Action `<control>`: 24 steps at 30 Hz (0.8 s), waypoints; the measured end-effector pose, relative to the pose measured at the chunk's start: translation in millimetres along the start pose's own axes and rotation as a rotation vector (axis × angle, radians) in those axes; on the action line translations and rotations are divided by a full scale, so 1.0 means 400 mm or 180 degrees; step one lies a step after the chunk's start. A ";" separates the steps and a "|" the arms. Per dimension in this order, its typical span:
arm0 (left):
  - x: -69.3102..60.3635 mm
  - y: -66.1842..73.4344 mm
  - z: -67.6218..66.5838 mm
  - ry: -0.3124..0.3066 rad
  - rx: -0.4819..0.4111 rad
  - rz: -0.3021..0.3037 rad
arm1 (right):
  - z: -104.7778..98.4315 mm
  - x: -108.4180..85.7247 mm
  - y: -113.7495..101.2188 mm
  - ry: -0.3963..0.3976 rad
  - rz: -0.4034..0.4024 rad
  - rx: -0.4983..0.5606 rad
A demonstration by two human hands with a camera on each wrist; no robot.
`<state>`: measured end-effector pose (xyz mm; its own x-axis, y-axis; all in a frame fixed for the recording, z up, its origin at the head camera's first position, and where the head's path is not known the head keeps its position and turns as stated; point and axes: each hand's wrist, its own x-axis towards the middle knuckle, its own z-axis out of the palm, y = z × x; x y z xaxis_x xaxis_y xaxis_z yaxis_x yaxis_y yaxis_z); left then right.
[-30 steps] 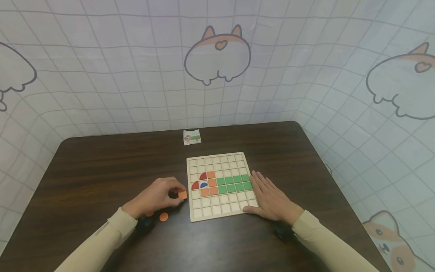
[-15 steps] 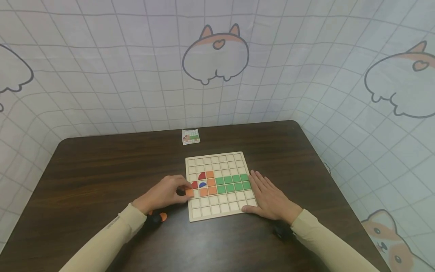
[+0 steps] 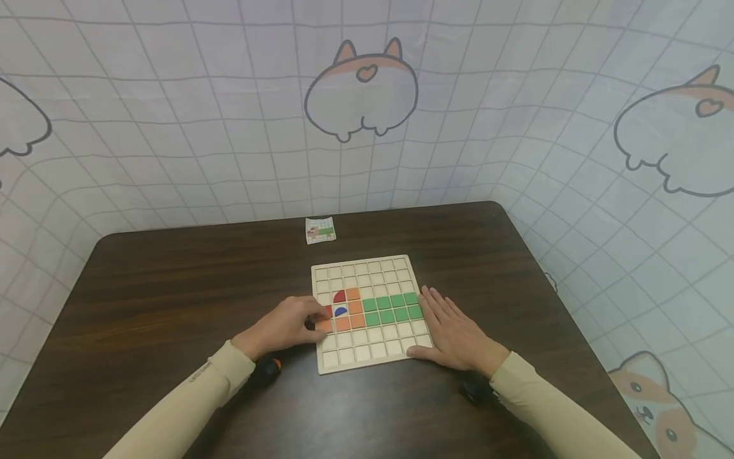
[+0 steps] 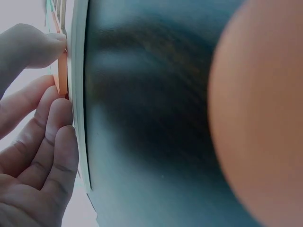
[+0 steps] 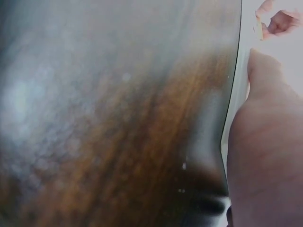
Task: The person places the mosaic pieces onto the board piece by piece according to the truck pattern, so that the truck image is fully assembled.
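A pale wooden grid board (image 3: 362,353) lies on the dark table. My left hand (image 3: 289,326) is at its left edge, pinching an orange square tile (image 3: 324,326) over a cell. In the left wrist view, the orange tile (image 4: 62,75) stands between thumb and fingertips, slightly tilted, at the board's rim. Right of it sit several more orange tiles (image 3: 355,307), and green tiles (image 3: 385,302) fill two rows. A red quarter-round piece (image 3: 340,296) and a blue half-round piece (image 3: 341,312) are also set in. My right hand (image 3: 459,333) rests with straight fingers along the board's right edge.
Behind the board, a small printed card (image 3: 320,231) shows a similar coloured grid pattern. An orange piece (image 3: 278,364) shows partly from behind the left wrist, next to a black wrist device. A white checked curtain (image 3: 241,127) surrounds the table (image 3: 172,274).
My left hand has moved right with the orange tile, from beside the board onto its left column. The right hand has stayed at the board's right edge.
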<state>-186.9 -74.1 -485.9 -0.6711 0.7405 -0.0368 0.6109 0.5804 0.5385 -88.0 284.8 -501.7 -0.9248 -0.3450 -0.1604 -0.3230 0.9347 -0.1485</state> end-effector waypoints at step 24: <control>0.002 0.005 0.006 -0.0008 -0.0081 -0.0020 | 0.006 0.002 0.004 -0.0025 -0.0013 0.0013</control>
<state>-185.1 -71.3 -486.8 -0.6738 0.7377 -0.0425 0.5957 0.5763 0.5595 -88.8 285.7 -504.5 -0.9219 -0.3494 -0.1674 -0.3258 0.9329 -0.1532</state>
